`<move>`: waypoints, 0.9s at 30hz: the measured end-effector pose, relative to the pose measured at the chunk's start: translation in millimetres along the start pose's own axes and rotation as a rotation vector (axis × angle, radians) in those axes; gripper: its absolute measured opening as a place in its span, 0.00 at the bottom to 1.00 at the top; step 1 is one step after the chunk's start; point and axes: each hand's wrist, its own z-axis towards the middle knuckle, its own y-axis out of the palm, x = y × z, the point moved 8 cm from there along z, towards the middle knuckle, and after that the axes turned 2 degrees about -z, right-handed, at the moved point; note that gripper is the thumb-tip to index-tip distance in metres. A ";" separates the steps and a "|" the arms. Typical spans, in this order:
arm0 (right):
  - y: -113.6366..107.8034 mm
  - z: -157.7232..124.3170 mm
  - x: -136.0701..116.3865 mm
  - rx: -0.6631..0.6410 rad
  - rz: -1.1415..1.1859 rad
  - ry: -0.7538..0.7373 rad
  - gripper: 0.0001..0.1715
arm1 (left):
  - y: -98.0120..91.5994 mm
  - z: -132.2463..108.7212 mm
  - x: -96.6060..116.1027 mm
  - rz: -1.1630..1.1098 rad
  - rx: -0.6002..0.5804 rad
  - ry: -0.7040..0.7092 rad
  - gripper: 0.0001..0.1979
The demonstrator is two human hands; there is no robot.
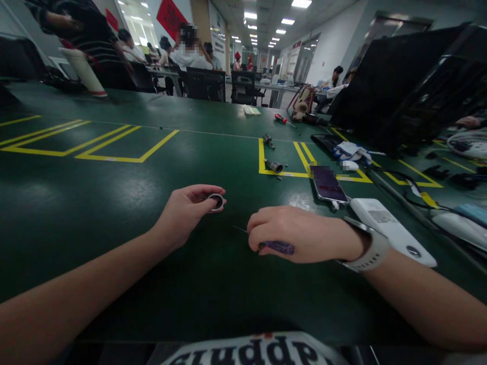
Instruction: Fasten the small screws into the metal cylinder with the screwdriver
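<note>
My left hand (186,210) pinches a small round metal ring (217,203) between thumb and fingers, a little above the green table (133,213). Its open end faces to the right. Wrapped in my right hand (281,230) is a screwdriver with a dark purple handle (279,247). The thin shaft (239,229) points left toward the ring, apart from it. Beyond my hands, a metal cylindrical part (274,166) lies inside the yellow tape lines, and a smaller metal part (268,140) lies behind it. Tiny pieces sit beside them.
To the right lie a phone (329,183) with a cable plugged in, a white power bank (391,230) and a cloth (352,152). A red screwdriver (282,119) is farther back. A large black monitor (391,76) stands at right, a pale cup (83,72) at left.
</note>
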 end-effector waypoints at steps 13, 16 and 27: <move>24.8 5.1 31.4 0.076 0.041 0.045 0.08 | 2.4 -1.7 2.8 -0.030 0.006 -0.008 0.13; 19.8 2.4 38.4 0.172 0.076 0.086 0.09 | 2.8 -1.8 2.7 -0.032 -0.005 -0.009 0.13; 28.3 0.6 42.4 0.063 0.109 0.034 0.29 | 2.8 -0.5 0.2 -0.059 -0.019 -0.025 0.15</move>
